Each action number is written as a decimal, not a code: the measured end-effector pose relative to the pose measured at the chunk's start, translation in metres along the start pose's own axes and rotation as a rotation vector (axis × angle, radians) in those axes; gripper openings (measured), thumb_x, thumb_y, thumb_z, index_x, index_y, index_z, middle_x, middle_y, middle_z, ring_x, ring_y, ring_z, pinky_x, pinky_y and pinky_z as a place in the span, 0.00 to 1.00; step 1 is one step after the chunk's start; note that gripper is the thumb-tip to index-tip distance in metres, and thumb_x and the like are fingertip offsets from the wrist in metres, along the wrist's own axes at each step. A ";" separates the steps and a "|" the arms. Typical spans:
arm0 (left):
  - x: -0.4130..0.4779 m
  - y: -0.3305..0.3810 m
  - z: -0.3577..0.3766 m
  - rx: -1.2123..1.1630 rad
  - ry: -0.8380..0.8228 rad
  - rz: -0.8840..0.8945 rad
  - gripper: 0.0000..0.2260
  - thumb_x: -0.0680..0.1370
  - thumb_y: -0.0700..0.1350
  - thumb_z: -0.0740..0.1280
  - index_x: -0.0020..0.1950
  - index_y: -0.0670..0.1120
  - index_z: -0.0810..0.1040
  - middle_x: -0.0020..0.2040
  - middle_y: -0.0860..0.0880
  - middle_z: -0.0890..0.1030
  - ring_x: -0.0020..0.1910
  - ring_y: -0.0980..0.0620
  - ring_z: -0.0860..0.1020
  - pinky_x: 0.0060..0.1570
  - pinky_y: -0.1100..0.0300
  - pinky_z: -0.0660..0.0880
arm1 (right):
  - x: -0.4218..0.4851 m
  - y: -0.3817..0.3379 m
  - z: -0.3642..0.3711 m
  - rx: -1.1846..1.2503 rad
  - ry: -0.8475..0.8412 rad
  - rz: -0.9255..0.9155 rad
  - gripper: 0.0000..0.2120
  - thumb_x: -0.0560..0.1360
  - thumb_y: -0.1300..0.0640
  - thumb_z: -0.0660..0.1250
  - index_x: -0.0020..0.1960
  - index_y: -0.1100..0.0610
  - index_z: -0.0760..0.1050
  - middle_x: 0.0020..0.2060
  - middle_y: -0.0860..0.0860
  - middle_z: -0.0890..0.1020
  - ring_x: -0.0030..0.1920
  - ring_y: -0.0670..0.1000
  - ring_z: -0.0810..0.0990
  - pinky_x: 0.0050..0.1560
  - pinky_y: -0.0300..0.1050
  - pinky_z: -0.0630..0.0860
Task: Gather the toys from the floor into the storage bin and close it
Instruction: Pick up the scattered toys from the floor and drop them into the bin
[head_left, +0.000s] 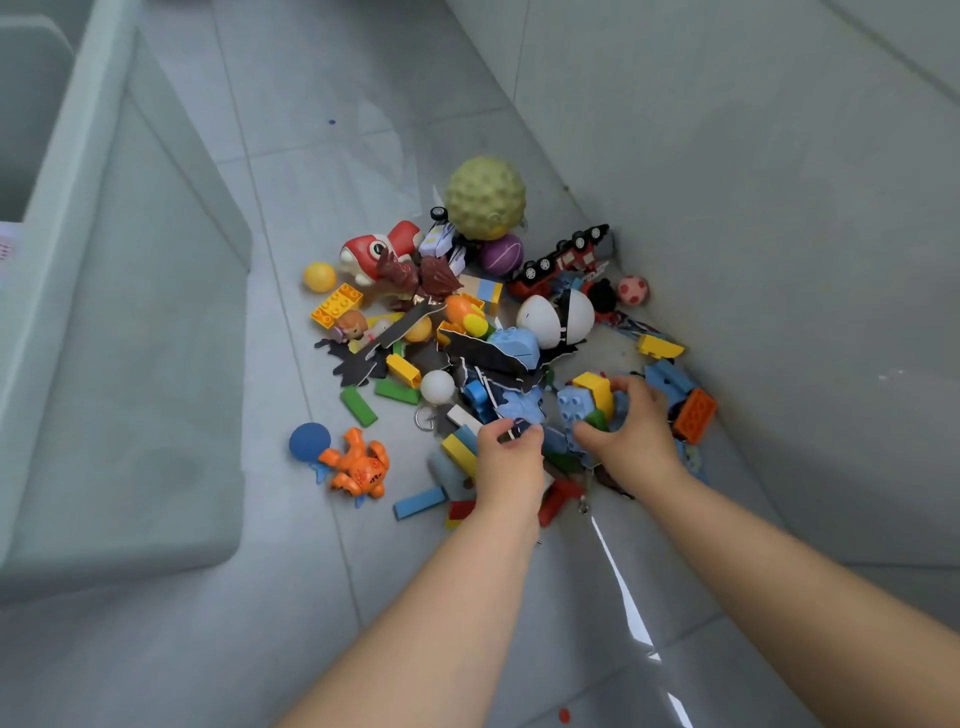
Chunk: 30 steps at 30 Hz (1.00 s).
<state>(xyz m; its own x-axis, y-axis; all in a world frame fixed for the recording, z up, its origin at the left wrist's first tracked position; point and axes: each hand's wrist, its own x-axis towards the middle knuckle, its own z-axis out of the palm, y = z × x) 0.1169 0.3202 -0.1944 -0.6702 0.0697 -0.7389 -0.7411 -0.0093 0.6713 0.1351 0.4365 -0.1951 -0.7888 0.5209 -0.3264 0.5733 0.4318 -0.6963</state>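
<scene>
We reach with both hands into the pile of toys on the tiled floor, in the corner beside the wall. Our left grip is curled, and its fingertips pinch the edge of a pale blue cut-out. Our right grip is closed around a cluster of bricks: a pale blue brick, a yellow brick and a green one. A bumpy green ball and a red fire truck lie at the far side. An orange crab toy lies apart, at the left. The translucent storage bin stands to the left of the pile.
</scene>
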 end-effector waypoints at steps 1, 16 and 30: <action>-0.003 0.004 0.002 -0.056 -0.042 -0.022 0.15 0.79 0.48 0.62 0.66 0.50 0.68 0.61 0.44 0.75 0.51 0.51 0.73 0.49 0.58 0.69 | -0.004 -0.004 -0.002 0.031 0.033 -0.021 0.26 0.68 0.59 0.73 0.63 0.54 0.66 0.64 0.55 0.65 0.55 0.46 0.67 0.53 0.38 0.67; -0.091 0.154 -0.078 -0.358 -0.163 0.681 0.09 0.69 0.47 0.71 0.48 0.53 0.77 0.48 0.47 0.83 0.53 0.43 0.81 0.56 0.44 0.77 | -0.090 -0.187 -0.014 0.292 -0.172 -0.758 0.39 0.70 0.60 0.72 0.71 0.44 0.52 0.66 0.33 0.65 0.65 0.32 0.66 0.63 0.29 0.65; -0.094 0.168 -0.325 0.539 0.357 0.527 0.10 0.70 0.43 0.73 0.46 0.48 0.74 0.42 0.50 0.75 0.44 0.49 0.73 0.46 0.54 0.74 | -0.126 -0.282 0.118 -0.313 -0.456 -1.147 0.22 0.77 0.53 0.63 0.70 0.50 0.65 0.71 0.45 0.64 0.71 0.44 0.57 0.63 0.25 0.49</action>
<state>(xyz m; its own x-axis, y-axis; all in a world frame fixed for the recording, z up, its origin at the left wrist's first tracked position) 0.0422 -0.0120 -0.0307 -0.9636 -0.1312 -0.2328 -0.2666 0.5330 0.8030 0.0467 0.1618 -0.0330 -0.8338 -0.5370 0.1279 -0.5064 0.6518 -0.5645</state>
